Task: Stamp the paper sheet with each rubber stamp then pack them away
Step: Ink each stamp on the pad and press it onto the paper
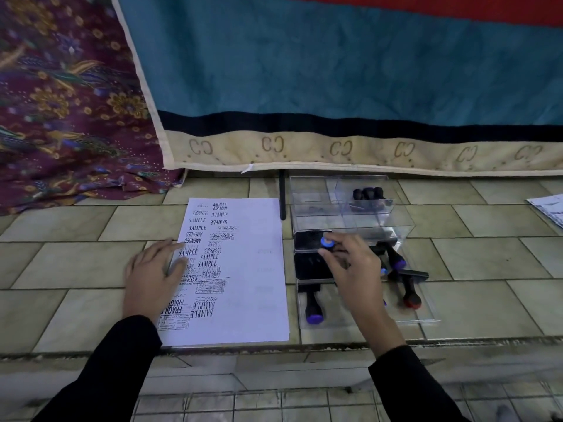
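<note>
A white paper sheet lies on the tiled floor, its left half crowded with black stamp prints. My left hand rests flat on the sheet's left edge, fingers straight. My right hand grips a blue-capped rubber stamp over the open black ink pad. Several other stamps lie to the right: one with a purple cap, one with a red cap, another purple one. A clear plastic box behind holds a few black stamps.
A teal quilt with a cream border hangs down just behind the box and sheet. Patterned maroon cloth lies at the left. Another paper shows at the far right. A step edge runs in front of the sheet.
</note>
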### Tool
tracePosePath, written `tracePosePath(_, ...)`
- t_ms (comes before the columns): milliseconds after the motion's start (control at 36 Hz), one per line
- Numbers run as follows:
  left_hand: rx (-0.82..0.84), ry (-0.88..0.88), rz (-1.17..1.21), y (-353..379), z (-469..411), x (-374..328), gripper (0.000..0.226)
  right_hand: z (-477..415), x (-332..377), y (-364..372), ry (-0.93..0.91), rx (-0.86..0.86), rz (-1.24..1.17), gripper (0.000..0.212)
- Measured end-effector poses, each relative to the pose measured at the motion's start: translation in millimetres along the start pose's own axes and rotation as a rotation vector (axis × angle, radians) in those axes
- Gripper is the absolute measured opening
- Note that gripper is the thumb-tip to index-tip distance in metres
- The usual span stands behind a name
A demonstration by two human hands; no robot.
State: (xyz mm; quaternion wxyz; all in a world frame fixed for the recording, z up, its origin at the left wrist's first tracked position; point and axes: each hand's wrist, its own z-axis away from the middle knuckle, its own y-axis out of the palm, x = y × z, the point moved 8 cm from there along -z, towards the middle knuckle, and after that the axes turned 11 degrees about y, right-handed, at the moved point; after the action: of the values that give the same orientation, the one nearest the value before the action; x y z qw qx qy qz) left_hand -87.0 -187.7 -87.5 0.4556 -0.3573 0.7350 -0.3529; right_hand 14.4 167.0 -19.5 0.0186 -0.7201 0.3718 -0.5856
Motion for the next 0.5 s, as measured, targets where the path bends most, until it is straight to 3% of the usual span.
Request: tracePosePath(500,-0.008,0.01,-0.019,3,-1,5,0.04,6,0,21,-0.021,0.021,0.187,0.022)
